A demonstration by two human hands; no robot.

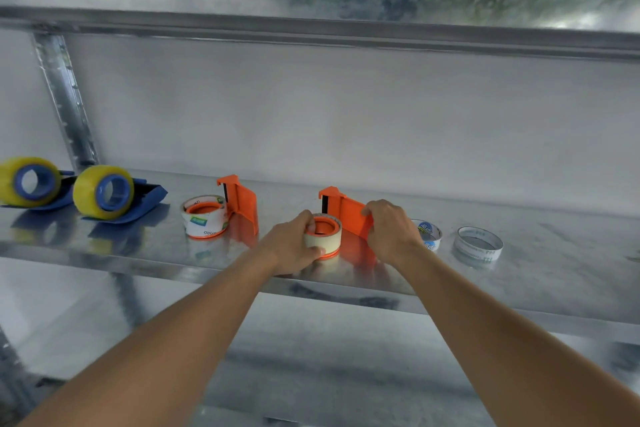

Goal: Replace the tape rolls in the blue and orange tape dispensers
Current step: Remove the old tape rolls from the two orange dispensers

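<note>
Both bare forearms reach forward over the metal shelf (519, 274). The left hand (294, 246) curls closed around a cream tape roll (323, 236) seated on the orange dispenser (343, 215), while the right hand (391, 232) grips the dispenser's upright plate. Two empty cores (429, 234) lie just right of that hand; the shelf's front edge is close beneath both wrists.

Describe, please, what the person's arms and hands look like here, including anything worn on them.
Both forearms are bare as far as the picture shows: no sleeves in view. The left hand and right hand wear no gloves, and no watch, ring or bracelet shows on either.
</note>
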